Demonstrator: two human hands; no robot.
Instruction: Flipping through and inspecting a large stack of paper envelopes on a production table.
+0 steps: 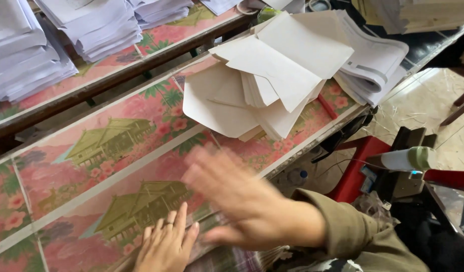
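My left hand (166, 245) lies flat, fingers together, on the table's near edge, a ring on one finger. My right hand (232, 196) is blurred with motion above the flowered tablecloth (91, 166), fingers spread, nothing in it; an olive sleeve covers its wrist. A loose pile of cream envelopes (262, 85) with open flaps sits beyond the right hand, towards the far right of the table.
Stacks of white printed sheets (91, 25) lie on a second table behind, and another stack (373, 65) lies right of the envelopes. A red stool (358, 166) and a glue bottle with a green cap (408, 158) stand at the right, over a tiled floor.
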